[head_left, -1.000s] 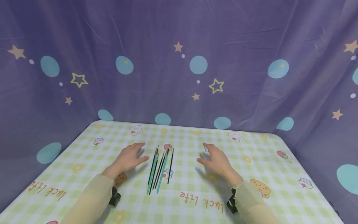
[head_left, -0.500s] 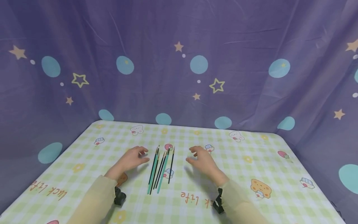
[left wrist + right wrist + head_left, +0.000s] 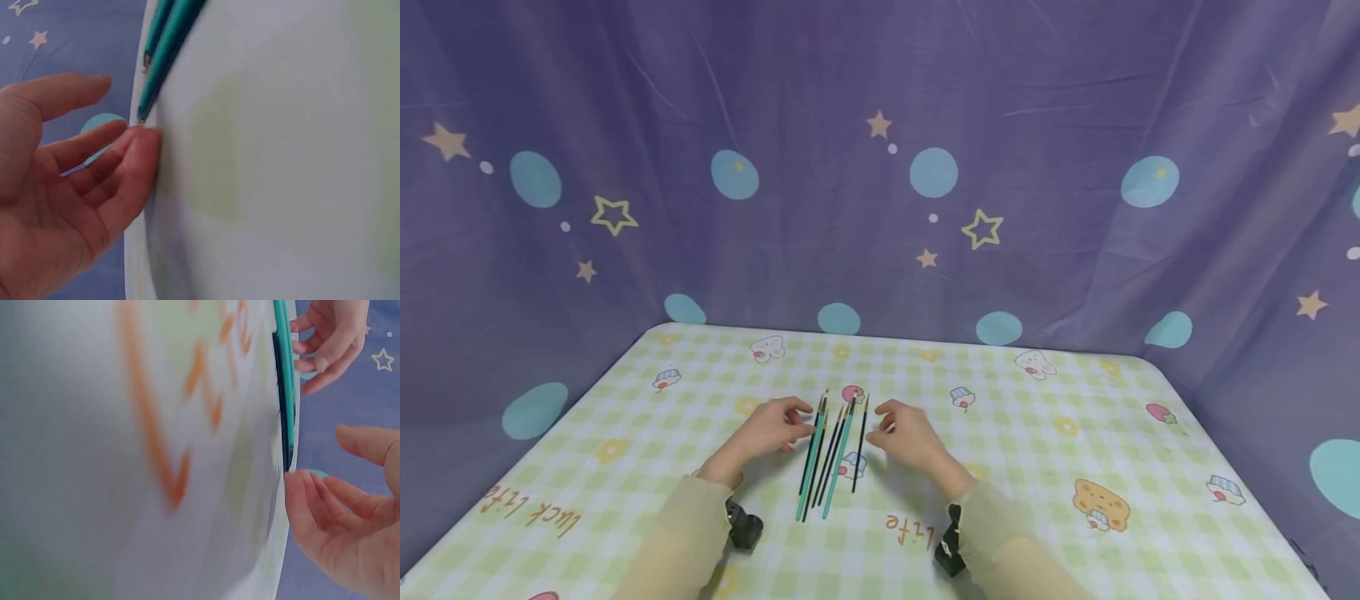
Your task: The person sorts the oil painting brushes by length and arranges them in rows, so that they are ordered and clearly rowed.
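Several thin paintbrushes (image 3: 827, 467) lie loosely side by side on the table, some with black handles and some with teal ones, bristle ends pointing away from me. My left hand (image 3: 772, 429) is just left of the bunch, fingers bent loosely and thumb apart, holding nothing. To the right of the outermost black paintbrush (image 3: 860, 446), my right hand (image 3: 910, 433) hovers low with relaxed, bent fingers and nothing in its grasp. In the left wrist view, teal paintbrushes (image 3: 172, 44) end close to the fingertips; contact is hard to tell. The right wrist view shows teal and black handles (image 3: 285, 387) between both hands.
A green-and-white checked cloth (image 3: 1015, 467) with printed cartoons and lettering covers the table. Behind it hangs a purple curtain (image 3: 820, 250) with stars and blue dots. A black wrist strap piece (image 3: 745, 527) shows under the left sleeve.
Both hands have come inward toward the paintbrushes, the right one travelling farther to the left. Their fingers are more bent than before. The paintbrushes have stayed in place.
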The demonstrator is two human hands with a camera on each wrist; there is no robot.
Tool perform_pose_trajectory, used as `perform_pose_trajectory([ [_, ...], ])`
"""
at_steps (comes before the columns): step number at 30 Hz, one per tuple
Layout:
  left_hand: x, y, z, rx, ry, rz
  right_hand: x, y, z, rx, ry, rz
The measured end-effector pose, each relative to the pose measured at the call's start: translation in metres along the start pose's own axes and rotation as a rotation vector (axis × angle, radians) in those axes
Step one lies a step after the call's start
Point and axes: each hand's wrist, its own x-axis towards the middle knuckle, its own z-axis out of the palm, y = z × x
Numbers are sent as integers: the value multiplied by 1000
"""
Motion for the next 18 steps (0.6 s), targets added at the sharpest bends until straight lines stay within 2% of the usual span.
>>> perform_pose_trajectory([
  [5, 5, 1, 1, -52, -43, -47, 3, -9, 7, 95, -62, 58],
  [13, 9, -5, 3, -200, -61, -100, 8, -13, 18, 71, -93, 117],
  [18, 7, -8, 5, -238, -59, -101, 8, -14, 22, 81, -94, 166],
])
